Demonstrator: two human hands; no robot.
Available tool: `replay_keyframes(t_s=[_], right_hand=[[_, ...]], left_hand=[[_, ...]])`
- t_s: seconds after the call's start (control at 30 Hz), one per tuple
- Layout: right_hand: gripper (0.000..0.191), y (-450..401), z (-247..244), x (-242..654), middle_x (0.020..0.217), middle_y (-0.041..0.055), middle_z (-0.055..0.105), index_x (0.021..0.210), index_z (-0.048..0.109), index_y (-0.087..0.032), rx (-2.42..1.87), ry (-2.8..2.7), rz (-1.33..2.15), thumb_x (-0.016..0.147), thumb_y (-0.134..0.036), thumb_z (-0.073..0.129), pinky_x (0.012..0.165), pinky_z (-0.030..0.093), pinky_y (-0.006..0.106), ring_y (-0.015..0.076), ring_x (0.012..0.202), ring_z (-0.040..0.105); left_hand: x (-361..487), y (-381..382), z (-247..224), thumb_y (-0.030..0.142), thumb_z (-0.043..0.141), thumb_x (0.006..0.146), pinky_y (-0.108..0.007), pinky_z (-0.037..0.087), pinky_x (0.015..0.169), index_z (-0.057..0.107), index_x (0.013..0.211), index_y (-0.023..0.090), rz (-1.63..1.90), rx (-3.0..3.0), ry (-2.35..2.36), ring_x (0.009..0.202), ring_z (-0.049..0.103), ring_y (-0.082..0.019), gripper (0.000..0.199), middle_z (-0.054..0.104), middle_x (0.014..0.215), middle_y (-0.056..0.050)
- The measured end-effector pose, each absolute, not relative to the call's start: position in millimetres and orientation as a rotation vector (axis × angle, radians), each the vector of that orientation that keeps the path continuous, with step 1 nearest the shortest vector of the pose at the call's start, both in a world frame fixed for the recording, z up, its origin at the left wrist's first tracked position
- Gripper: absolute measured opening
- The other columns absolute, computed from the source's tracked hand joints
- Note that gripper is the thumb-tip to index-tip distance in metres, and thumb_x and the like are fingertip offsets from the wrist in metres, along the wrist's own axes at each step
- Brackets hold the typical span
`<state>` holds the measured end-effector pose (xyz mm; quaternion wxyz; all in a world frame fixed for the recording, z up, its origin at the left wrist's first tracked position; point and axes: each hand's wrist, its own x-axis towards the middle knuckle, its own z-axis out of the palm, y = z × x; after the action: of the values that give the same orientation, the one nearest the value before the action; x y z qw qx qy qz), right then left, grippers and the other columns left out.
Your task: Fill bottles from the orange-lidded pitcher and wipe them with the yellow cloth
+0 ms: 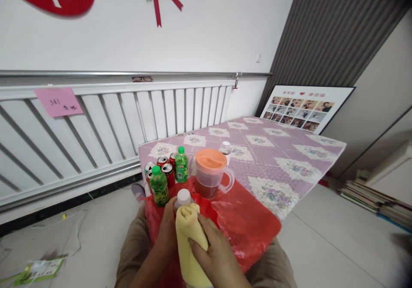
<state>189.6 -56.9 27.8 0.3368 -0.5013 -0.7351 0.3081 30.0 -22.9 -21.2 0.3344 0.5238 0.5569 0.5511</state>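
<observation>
Cloth (187, 230), yellow, is gripped by R hand (215, 246), lower ctr; rolling looks done. White-capped btl (184, 197) just behind is touched by L hand (168, 222), fingers hidden, grip can't be told; btl left bare, cap on.

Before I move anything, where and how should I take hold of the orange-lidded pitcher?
Probably by its translucent handle, coming from your right: the pitcher stands upright with that loop jutting rightward, and a green-capped bottle stands on its left. Your right hand would first release the rolled yellow cloth.
</observation>
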Motion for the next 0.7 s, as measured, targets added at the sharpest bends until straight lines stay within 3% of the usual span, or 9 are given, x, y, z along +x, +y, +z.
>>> replay_keyframes(t_s=[0.13, 0.3, 0.53, 0.7], right_hand=[[0.051, -45, 26, 200, 0.129, 0.0114, 0.063, 0.129, 0.056, -0.017, -1.337, -1.793, 0.879, 0.079, -0.024, 0.054, 0.101, 0.045, 0.039, 0.0262, 0.118, 0.059], [0.04, -28, 8, 205, 0.107, 0.0108, 0.073, 0.122, 0.058, -0.016, -1.474, -1.636, 0.993, 0.087, -0.031, 0.044, 0.081, 0.053, 0.033, 0.0239, 0.094, 0.069], [0.03, -11, -8, 207, 0.101, 0.0152, 0.074, 0.105, 0.065, -0.012, -1.508, -1.761, 0.989, 0.083, -0.026, 0.05, 0.082, 0.05, 0.036, 0.0267, 0.091, 0.069], [0.039, 3, 19, 213, 0.113, 0.0126, 0.071, 0.118, 0.061, -0.015, -1.436, -1.802, 0.966, 0.083, -0.028, 0.051, 0.085, 0.048, 0.035, 0.0256, 0.099, 0.066]], left_hand=[[28, -20, -22, 0.025, 0.073, 0.068, -0.04, 0.047, 0.099, 0.044, 0.127, 0.019, 1.369, 1.483, 1.46, 0.114, 0.06, -0.028, 0.065, 0.06, 0.127, -0.013], [25, -18, -25, 0.022, 0.073, 0.064, -0.042, 0.047, 0.1, 0.045, 0.127, 0.016, 1.367, 1.551, 1.552, 0.114, 0.06, -0.029, 0.069, 0.06, 0.125, -0.013], [23, -18, -23, 0.019, 0.072, 0.062, -0.039, 0.047, 0.102, 0.046, 0.128, 0.016, 1.311, 1.503, 1.543, 0.115, 0.06, -0.028, 0.072, 0.059, 0.127, -0.012], [13, -15, -15, 0.013, 0.07, 0.061, -0.041, 0.045, 0.105, 0.043, 0.132, 0.018, 1.174, 1.515, 1.434, 0.118, 0.059, -0.028, 0.076, 0.061, 0.129, -0.009]])
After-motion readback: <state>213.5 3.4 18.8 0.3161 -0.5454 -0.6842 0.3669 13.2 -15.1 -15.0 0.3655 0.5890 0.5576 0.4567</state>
